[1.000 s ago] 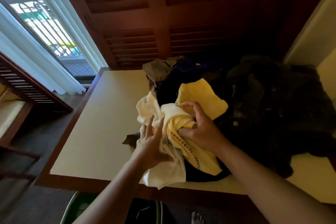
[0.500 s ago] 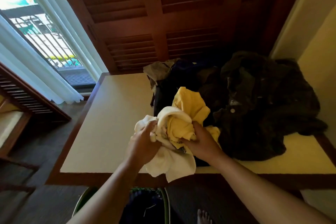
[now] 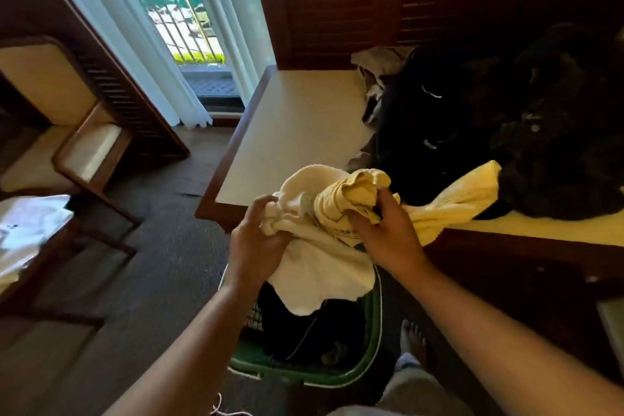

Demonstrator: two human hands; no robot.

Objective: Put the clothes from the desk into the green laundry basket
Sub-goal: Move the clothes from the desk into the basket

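Observation:
My left hand (image 3: 256, 240) grips a bunched cream cloth (image 3: 320, 267) that hangs down over the green laundry basket (image 3: 373, 341). My right hand (image 3: 388, 233) is closed on a yellow shirt (image 3: 452, 199), whose far end still trails onto the desk (image 3: 297, 121). Both garments are held together just off the desk's front edge, above the basket. The basket stands on the floor below my hands and holds dark clothes. A heap of dark clothes (image 3: 506, 125) and a grey garment (image 3: 378, 67) lie on the right part of the desk.
A wooden chair (image 3: 84, 145) with a cream cushion stands at the left, with a low table holding white paper (image 3: 27, 233) in front of it. A curtained glass door (image 3: 175, 27) is behind. My bare foot (image 3: 412, 338) is beside the basket.
Both hands have pulled the cream cloth and yellow shirt back off the desk toward me, over the basket. My view has tilted down and left, showing the basket's inside.

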